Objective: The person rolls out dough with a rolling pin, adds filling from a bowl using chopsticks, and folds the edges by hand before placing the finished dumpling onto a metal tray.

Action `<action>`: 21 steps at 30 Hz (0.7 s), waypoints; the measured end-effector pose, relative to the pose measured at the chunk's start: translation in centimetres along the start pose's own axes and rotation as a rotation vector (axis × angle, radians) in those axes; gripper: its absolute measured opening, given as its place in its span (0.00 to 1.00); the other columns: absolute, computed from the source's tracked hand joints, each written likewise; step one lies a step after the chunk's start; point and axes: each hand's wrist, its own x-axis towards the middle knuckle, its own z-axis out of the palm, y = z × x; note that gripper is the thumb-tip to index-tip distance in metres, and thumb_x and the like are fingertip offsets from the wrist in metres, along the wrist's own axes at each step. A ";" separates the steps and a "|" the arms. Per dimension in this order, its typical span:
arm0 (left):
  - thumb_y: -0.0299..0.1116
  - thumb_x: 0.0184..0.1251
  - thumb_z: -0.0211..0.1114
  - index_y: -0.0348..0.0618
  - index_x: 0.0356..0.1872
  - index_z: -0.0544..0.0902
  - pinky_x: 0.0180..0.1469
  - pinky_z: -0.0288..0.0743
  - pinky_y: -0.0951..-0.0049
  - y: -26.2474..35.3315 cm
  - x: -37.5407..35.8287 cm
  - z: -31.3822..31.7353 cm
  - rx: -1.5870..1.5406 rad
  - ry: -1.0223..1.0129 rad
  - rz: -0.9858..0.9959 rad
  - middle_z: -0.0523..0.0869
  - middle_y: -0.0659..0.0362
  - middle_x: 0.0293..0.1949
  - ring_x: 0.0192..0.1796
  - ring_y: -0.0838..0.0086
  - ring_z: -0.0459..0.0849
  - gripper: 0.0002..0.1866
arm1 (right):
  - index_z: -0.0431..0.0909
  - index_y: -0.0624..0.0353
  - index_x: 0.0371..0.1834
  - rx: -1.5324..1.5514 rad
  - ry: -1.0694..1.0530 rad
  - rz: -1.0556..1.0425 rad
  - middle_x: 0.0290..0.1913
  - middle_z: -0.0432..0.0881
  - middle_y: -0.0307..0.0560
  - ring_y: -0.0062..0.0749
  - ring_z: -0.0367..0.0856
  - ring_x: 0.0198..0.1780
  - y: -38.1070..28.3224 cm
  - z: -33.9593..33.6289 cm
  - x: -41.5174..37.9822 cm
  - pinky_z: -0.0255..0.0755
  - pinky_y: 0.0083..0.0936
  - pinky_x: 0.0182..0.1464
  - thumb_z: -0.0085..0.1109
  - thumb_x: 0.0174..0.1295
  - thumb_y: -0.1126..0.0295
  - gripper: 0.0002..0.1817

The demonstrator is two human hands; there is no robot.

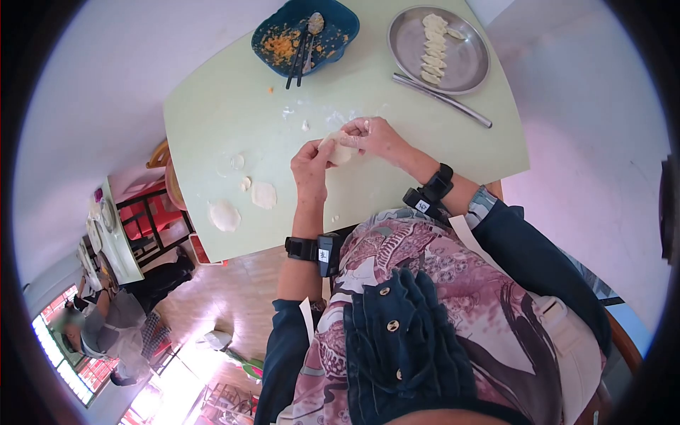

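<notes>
A thin round dough wrapper (340, 151) is held between my two hands over the pale green table. My left hand (310, 161) pinches its left edge, while my right hand (370, 137) grips the upper right edge with the fingers curled. Two flat dough rounds (224, 215) (264, 195) lie on the table to the left, beside a small dough lump (245, 184). Beyond my hands, a blue bowl (343, 28) holds orange filling, a spoon and dark chopsticks. At the back right, a round metal plate (471, 62) carries a row of several shaped dumplings (433, 53).
A metal rod (443, 100) lies just below the plate. White flour and small dough bits are scattered on the table (205, 106). Another person (117, 315) is at a separate table at the lower left, near a red stool. A wall stands at the right.
</notes>
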 end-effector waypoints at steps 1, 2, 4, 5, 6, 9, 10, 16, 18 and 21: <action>0.29 0.58 0.66 0.32 0.36 0.80 0.34 0.74 0.79 0.0 -0.1 0.2 -0.061 0.047 0.005 0.83 0.58 0.30 0.32 0.78 0.81 0.10 | 0.79 0.68 0.39 0.074 0.023 0.034 0.29 0.80 0.41 0.17 0.77 0.29 0.1 0.1 0.0 0.71 0.16 0.30 0.61 0.57 0.68 0.13; 0.29 0.58 0.66 0.32 0.36 0.80 0.34 0.74 0.79 -0.6 0.1 0.3 -0.059 0.052 0.001 0.83 0.58 0.30 0.32 0.78 0.81 0.10 | 0.79 0.68 0.39 0.077 0.019 0.038 0.29 0.80 0.41 0.17 0.77 0.29 0.6 0.2 0.1 0.71 0.16 0.30 0.61 0.57 0.68 0.13; 0.30 0.59 0.66 0.31 0.38 0.80 0.33 0.74 0.79 -1.5 0.4 0.1 0.004 0.136 0.067 0.83 0.57 0.30 0.31 0.78 0.80 0.11 | 0.79 0.69 0.37 0.051 0.051 0.057 0.25 0.81 0.44 0.20 0.77 0.22 1.2 0.3 0.3 0.72 0.17 0.25 0.63 0.54 0.67 0.14; 0.30 0.59 0.66 0.31 0.38 0.80 0.33 0.74 0.79 -1.8 0.4 0.0 0.005 0.130 0.067 0.83 0.57 0.30 0.31 0.78 0.80 0.11 | 0.79 0.69 0.37 0.051 0.057 0.057 0.25 0.81 0.44 0.20 0.77 0.22 1.4 0.2 0.4 0.72 0.17 0.25 0.63 0.54 0.67 0.14; 0.30 0.58 0.66 0.31 0.37 0.81 0.32 0.74 0.80 -1.6 0.1 -0.2 -0.069 0.143 0.037 0.83 0.58 0.29 0.30 0.79 0.80 0.11 | 0.79 0.69 0.36 0.028 0.065 0.036 0.24 0.80 0.44 0.20 0.76 0.20 1.0 0.4 0.3 0.71 0.17 0.24 0.63 0.54 0.68 0.13; 0.30 0.58 0.66 0.30 0.38 0.82 0.32 0.75 0.80 -1.3 0.3 -0.1 -0.146 0.123 -0.026 0.83 0.58 0.29 0.30 0.78 0.80 0.12 | 0.79 0.69 0.34 -0.013 0.064 0.018 0.22 0.79 0.43 0.20 0.76 0.19 0.8 -0.3 0.6 0.71 0.16 0.23 0.62 0.54 0.69 0.12; 0.30 0.58 0.66 0.30 0.40 0.82 0.33 0.75 0.80 -1.1 0.2 -0.1 -0.150 0.096 -0.059 0.83 0.58 0.29 0.30 0.78 0.80 0.13 | 0.79 0.69 0.33 -0.029 0.051 0.023 0.22 0.79 0.43 0.20 0.76 0.19 0.7 -0.4 0.7 0.70 0.17 0.23 0.62 0.54 0.70 0.11; 0.30 0.60 0.64 0.31 0.42 0.80 0.32 0.76 0.79 0.4 0.4 0.1 0.050 -0.053 0.063 0.83 0.56 0.33 0.32 0.78 0.81 0.13 | 0.80 0.66 0.35 -0.128 -0.077 0.044 0.23 0.79 0.42 0.20 0.75 0.20 0.2 -1.1 0.9 0.70 0.17 0.25 0.62 0.54 0.69 0.11; 0.30 0.60 0.65 0.31 0.41 0.80 0.31 0.76 0.79 -0.1 1.0 -0.5 0.069 -0.051 0.042 0.83 0.56 0.32 0.32 0.78 0.81 0.13 | 0.80 0.66 0.36 -0.111 -0.059 0.012 0.24 0.78 0.40 0.19 0.75 0.22 0.6 -1.1 1.1 0.70 0.16 0.26 0.61 0.56 0.68 0.11; 0.30 0.60 0.65 0.31 0.39 0.80 0.30 0.77 0.79 -0.4 1.0 -0.7 0.020 -0.009 0.005 0.83 0.56 0.31 0.31 0.77 0.81 0.12 | 0.80 0.66 0.38 -0.032 0.010 -0.023 0.24 0.78 0.40 0.19 0.75 0.22 1.3 -0.2 0.8 0.70 0.16 0.26 0.61 0.56 0.67 0.13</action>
